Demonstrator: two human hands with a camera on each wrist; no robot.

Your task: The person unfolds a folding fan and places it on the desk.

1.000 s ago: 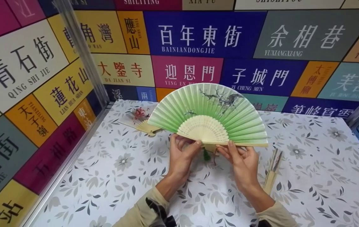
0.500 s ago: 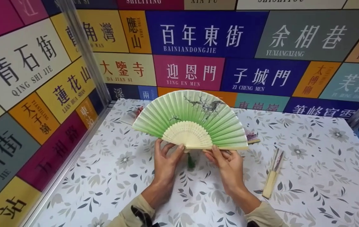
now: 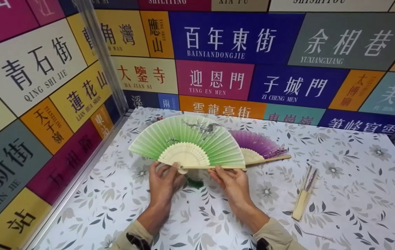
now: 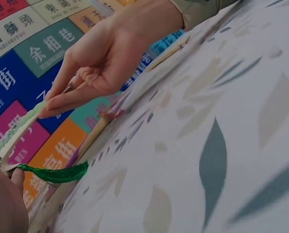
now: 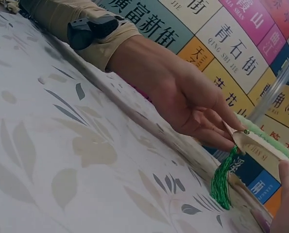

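Both hands hold a spread green folding fan with dark branch drawings and pale pierced ribs. My left hand pinches it by the pivot end, thumb on the near side. Along the straight lower edge, toward its right end, my right hand grips the guard stick between thumb and fingers. A green tassel dangles from the pivot; in the left wrist view the tassel hangs over the cloth. The right wrist view shows the left thumb and fingers closed at the pivot, above the tassel.
Behind the green fan, a spread purple fan lies on the flowered tablecloth, partly covered. A folded fan rests at the right. Red specks of another fan peek out behind. Sign-printed walls stand at the back and left.
Both hands have carried the green fan left and lower, nearer the tabletop. The purple fan has come into view at its right, while the red-flowered fan is now mostly covered.
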